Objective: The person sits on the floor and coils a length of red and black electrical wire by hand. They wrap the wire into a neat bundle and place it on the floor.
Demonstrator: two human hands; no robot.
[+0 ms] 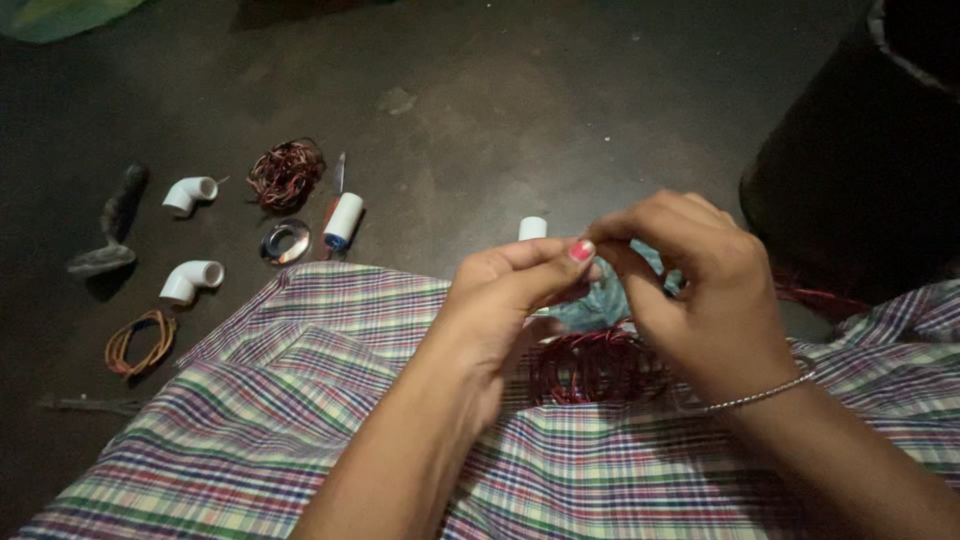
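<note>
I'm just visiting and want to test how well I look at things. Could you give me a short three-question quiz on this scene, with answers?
1. True or false: both hands meet above a coil of red wire.
2. How many white elbow pipe fittings lie on the floor at the left?
3. Which wrist wears a thin bracelet: A) left, B) right?

Key
1. True: the left hand and right hand pinch together over the red wire coil, which rests on the plaid cloth.
2. Two: the upper elbow and the lower elbow.
3. B: the bracelet.
</note>
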